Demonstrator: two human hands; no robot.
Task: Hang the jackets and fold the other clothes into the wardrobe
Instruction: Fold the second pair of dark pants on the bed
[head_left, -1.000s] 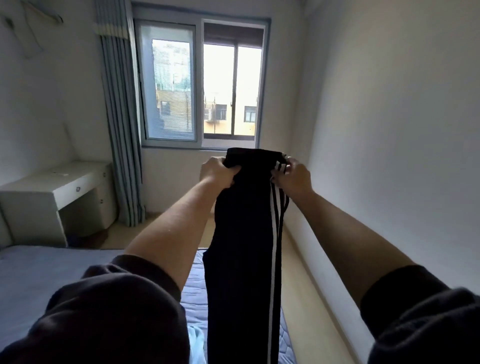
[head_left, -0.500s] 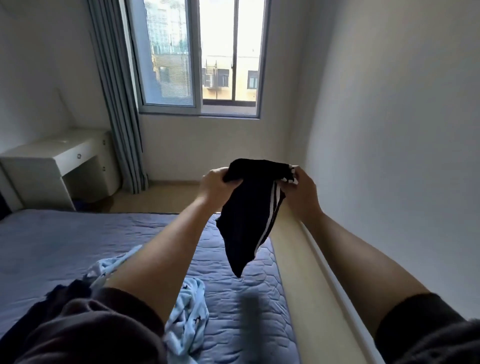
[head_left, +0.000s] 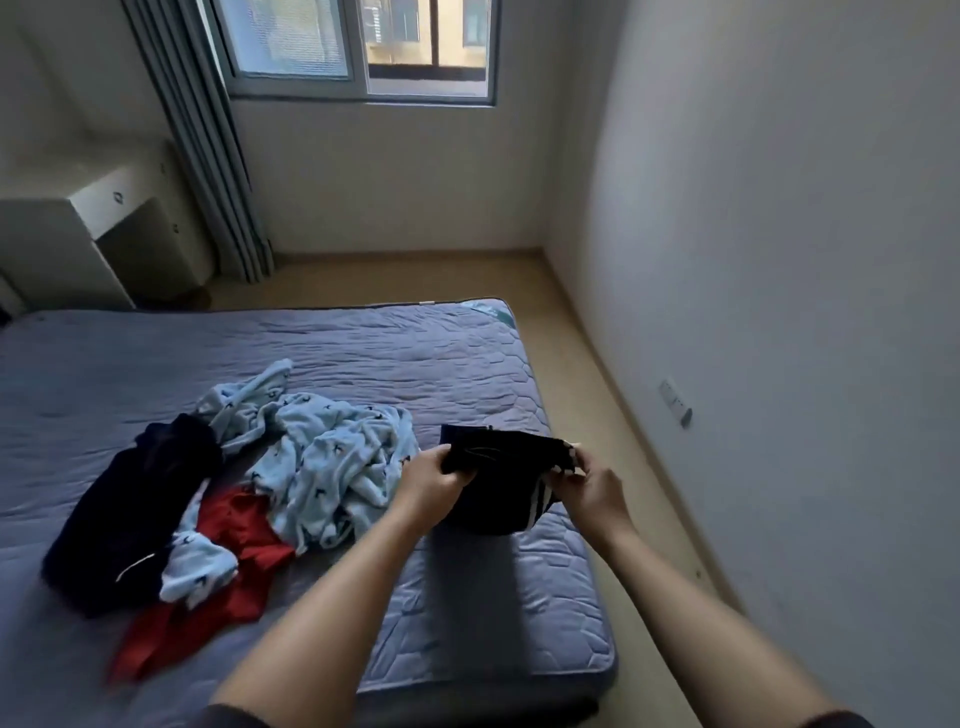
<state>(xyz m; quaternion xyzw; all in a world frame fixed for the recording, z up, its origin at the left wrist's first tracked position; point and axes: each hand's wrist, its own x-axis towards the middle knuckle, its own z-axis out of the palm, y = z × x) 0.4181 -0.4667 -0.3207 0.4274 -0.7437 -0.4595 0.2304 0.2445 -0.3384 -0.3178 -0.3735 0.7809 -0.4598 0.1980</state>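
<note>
The left hand (head_left: 431, 480) and right hand (head_left: 592, 486) are apart, each gripping one end of the top edge of the black striped trousers (head_left: 498, 499). The trousers hang bunched just over the right side of the bed (head_left: 363, 338), probably held wide so they can be laid flat for folding. To the left lie a pale blue garment (head_left: 332, 447), a red garment (head_left: 234, 525) and a dark garment (head_left: 130, 509), all heaped and unfolded.

Blue-grey quilted bed (head_left: 415, 364) fills the lower left. Aluminium-framed sliding window (head_left: 358, 47) is in the far wall, with a grey-blue pleated curtain (head_left: 208, 156) hanging at its left. White desk with drawers (head_left: 104, 208) stands beside the curtain. White wall socket (head_left: 675, 402) sits low on the right wall. Beige floor (head_left: 415, 275).
</note>
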